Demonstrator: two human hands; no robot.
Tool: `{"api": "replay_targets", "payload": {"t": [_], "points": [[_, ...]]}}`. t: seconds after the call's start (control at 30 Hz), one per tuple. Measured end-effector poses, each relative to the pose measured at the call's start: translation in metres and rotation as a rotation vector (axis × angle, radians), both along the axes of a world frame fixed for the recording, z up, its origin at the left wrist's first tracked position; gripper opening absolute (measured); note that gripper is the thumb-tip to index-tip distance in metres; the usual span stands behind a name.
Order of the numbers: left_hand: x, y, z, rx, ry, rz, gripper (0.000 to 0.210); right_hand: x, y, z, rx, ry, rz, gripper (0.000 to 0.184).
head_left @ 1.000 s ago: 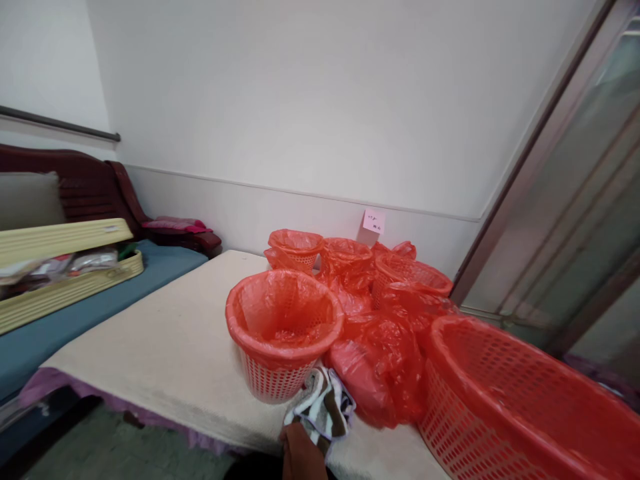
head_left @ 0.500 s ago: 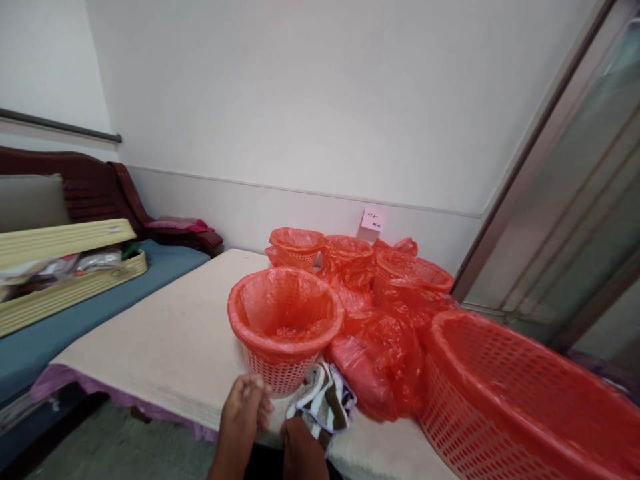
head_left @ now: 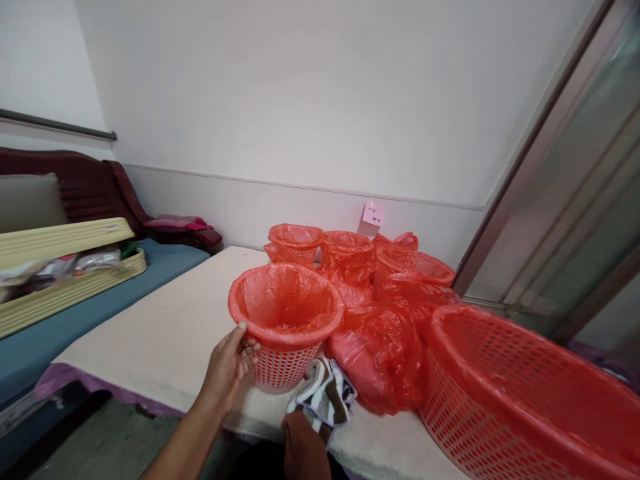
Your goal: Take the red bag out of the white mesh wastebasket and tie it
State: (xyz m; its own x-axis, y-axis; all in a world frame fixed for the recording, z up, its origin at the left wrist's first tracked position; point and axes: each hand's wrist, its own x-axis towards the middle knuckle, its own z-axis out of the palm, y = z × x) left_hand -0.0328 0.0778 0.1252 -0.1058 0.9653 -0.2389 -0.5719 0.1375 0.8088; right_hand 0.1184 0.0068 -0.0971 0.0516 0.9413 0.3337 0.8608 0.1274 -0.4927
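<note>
- The left hand (head_left: pixel 231 363) is cupped against the left side of the small red basket (head_left: pixel 285 325), thumb up at the rim and fingers curled on the lattice wall just below it; it touches the basket, though a full grip cannot be told.
- The right hand (head_left: pixel 303 448) sits at the bottom edge of the view, closed on the near end of a striped cloth (head_left: pixel 326 399).
- That cloth, brown, white and dark, lies bunched on the table (head_left: pixel 175 333) just right of the basket's foot.
- The basket stands upright near the table's front edge, lined with a red plastic bag.
- Just to its right lies a heap of crumpled red bags (head_left: pixel 383 357).
- Behind stand three more lined baskets (head_left: pixel 345 250) by the wall.
- A large red laundry basket (head_left: pixel 520 400) fills the right side.
- A pink note (head_left: pixel 373 214) sticks on the wall.
</note>
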Motion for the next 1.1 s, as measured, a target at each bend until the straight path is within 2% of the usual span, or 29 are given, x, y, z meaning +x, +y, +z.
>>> {"api": "replay_targets", "payload": {"t": [0.2,0.33,0.5,0.7,0.87,1.1], "points": [[-0.002,0.004,0.003,0.075,0.043,-0.007,0.035,0.0,-0.002,0.006,0.027,-0.002,-0.004,0.028],[-0.009,0.007,0.002,0.082,0.062,0.042,0.032,0.003,-0.006,0.015,0.031,-0.011,0.004,0.026],[-0.013,0.008,0.0,0.069,0.061,0.007,0.027,0.001,-0.007,0.022,0.018,-0.038,-0.016,0.025],[-0.02,0.008,-0.003,0.078,0.091,0.063,0.028,0.003,-0.007,0.023,0.001,-0.058,0.003,0.028],[-0.046,0.009,-0.002,0.131,0.087,0.18,0.02,0.007,-0.006,0.015,0.005,-0.02,0.02,0.029],[-0.105,0.014,0.003,0.139,0.11,0.341,0.015,0.005,-0.005,0.011,-0.02,0.049,0.015,0.032]]}}
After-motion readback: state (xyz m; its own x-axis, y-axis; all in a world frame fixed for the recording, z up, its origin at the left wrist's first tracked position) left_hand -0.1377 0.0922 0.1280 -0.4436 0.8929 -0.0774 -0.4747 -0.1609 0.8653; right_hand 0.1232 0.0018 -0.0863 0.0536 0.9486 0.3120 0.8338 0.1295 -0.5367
